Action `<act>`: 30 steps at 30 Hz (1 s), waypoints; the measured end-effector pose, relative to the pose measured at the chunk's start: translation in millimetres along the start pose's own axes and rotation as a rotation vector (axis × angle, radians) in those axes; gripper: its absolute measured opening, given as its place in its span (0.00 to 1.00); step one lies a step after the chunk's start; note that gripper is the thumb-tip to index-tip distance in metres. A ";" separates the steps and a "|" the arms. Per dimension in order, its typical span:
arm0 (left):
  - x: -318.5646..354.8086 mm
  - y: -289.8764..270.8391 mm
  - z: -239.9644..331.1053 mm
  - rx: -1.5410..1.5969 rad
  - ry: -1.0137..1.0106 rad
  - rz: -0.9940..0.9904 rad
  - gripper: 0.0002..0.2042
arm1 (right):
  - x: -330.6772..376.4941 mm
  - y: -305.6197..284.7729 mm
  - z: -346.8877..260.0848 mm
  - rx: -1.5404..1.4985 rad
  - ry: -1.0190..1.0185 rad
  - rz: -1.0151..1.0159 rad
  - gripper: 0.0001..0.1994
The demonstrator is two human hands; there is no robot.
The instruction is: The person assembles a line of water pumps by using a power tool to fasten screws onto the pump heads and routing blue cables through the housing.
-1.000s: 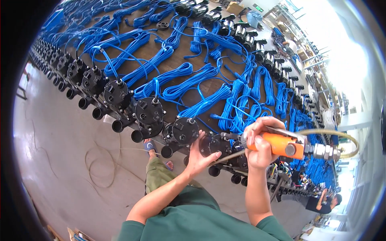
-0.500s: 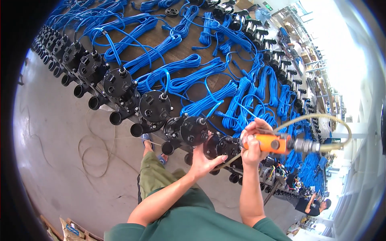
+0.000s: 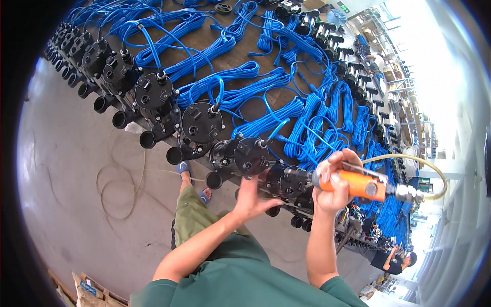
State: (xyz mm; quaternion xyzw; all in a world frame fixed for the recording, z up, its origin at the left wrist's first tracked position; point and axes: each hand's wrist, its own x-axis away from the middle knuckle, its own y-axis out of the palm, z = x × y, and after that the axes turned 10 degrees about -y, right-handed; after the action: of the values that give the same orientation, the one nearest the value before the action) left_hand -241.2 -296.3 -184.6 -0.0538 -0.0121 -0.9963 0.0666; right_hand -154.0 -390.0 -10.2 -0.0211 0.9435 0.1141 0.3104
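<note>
My right hand (image 3: 332, 187) is closed around an orange pneumatic screwdriver (image 3: 360, 184), its pale air hose (image 3: 441, 176) looping off the back end. The tool lies sideways in the view, its dark front end against or just beside the lid of a black pump (image 3: 290, 187); contact is hard to make out. Below that pump, my left hand (image 3: 250, 198) grips its side, thumb stretched along the lower edge and fingertips partly hidden between it and the neighbouring pump (image 3: 246, 156). A blue cable rises from the neighbouring pump's lid.
More black pumps (image 3: 202, 123) line the bench edge to the far left. Bundled blue cables (image 3: 271, 117) lie across the brown bench top (image 3: 245, 56). A loose hose (image 3: 135, 189) coils on the grey floor. Another person (image 3: 391, 261) works at the far right.
The right hand and screwdriver have shifted slightly right, baring more of the tool's dark front end. The left hand stays at the pump's side. The whole view has moved a little.
</note>
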 end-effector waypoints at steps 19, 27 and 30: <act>0.6 -11.4 -81.1 -0.404 0.104 0.225 0.03 | 56.8 1.4 13.4 0.054 0.132 -0.173 0.22; 18.6 -13.3 -27.5 -0.443 -0.023 0.170 0.25 | 2.8 -0.1 -22.3 -0.034 -0.032 0.025 0.18; 14.8 -5.7 20.4 -0.018 -0.301 -0.072 0.55 | -13.2 -17.1 -15.1 -0.022 -0.061 -0.006 0.19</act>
State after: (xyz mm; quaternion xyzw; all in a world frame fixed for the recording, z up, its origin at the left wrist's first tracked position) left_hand -254.4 -292.0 -162.9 -0.2027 -0.0150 -0.9787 0.0278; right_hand -150.2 -410.5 5.9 -0.0239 0.9322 0.1240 0.3392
